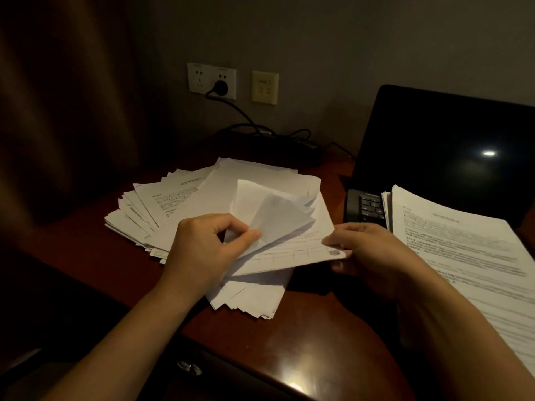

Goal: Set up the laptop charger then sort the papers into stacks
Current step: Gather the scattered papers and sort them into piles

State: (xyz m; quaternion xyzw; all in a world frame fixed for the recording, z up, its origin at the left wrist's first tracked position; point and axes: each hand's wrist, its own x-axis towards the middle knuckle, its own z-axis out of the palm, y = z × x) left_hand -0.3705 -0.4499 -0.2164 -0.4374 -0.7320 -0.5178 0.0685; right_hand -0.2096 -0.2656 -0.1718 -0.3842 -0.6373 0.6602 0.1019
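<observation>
Dim light falls on a dark wooden desk (304, 357), where a loose pile of papers (179, 204) spreads toward its left edge. Left hand (208, 250) pinches lifted sheets (275, 215); right hand (367, 253) grips one sheet's corner. An open laptop (448, 151) carries a neater stack (463, 244) at the right edge, its charger plug (220, 87) seated in the wall socket (211, 81).

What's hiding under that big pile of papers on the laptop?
The white stack of printed papers covers most of the open black laptop. Only a few dark keys peek out at its left edge. The rest of the keyboard is covered, so it can't be seen.
</observation>
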